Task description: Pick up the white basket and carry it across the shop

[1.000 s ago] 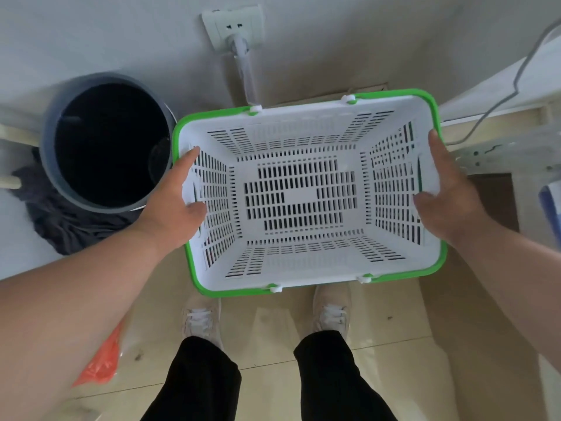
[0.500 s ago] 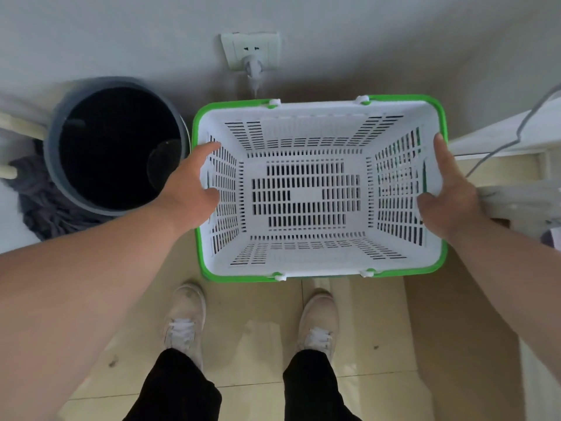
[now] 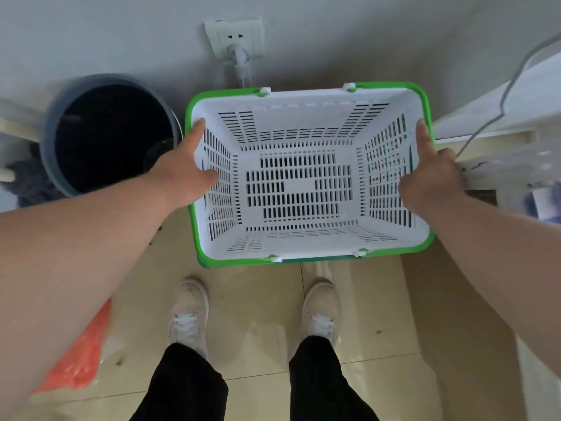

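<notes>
2 hands, left hand (image 3: 185, 174) and right hand (image 3: 431, 177), grip white basket (image 3: 299, 189).

The single head-worn wide-angle camera looked steeply down and forward from above the person's own shoes (image 3: 319, 311), close over the white basket (image 3: 299, 247). It faced a wall socket (image 3: 233, 36); the frame's right edge was blurred, perhaps a shelf.
</notes>
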`<state>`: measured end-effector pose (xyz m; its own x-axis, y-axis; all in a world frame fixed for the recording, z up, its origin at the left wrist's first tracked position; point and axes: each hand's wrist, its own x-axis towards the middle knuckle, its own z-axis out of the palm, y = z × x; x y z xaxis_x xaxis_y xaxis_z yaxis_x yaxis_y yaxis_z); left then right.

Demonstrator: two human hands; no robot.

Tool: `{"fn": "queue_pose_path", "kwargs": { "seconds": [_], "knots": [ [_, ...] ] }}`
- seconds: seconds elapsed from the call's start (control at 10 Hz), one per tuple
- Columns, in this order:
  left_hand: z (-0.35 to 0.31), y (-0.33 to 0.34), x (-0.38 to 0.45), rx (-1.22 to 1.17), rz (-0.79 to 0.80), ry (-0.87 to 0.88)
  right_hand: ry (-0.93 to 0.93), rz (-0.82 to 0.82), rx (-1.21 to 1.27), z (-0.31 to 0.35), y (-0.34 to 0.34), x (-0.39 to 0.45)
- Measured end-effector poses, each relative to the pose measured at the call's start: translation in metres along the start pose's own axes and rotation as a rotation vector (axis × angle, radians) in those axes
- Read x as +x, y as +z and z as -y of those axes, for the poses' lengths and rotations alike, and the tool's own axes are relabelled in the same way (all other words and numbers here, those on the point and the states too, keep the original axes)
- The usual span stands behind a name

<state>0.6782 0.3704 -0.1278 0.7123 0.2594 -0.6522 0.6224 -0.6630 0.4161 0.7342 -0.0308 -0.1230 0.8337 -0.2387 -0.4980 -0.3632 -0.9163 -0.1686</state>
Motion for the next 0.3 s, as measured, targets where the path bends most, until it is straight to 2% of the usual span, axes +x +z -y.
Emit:
{"fn": "queue_pose_path", "kwargs": {
  "seconds": [0.2,0.3],
  "knots": [
    [-0.014,-0.042,-0.031,0.036,0.047,-0.003,0.03,-0.048,0.111,0.032,-0.039,-0.037],
    [-0.041,-0.08,-0.054,0.088,0.022,0.069,-0.052,-0.084,0.167,0.054,-0.076,-0.063]
  ]
}}
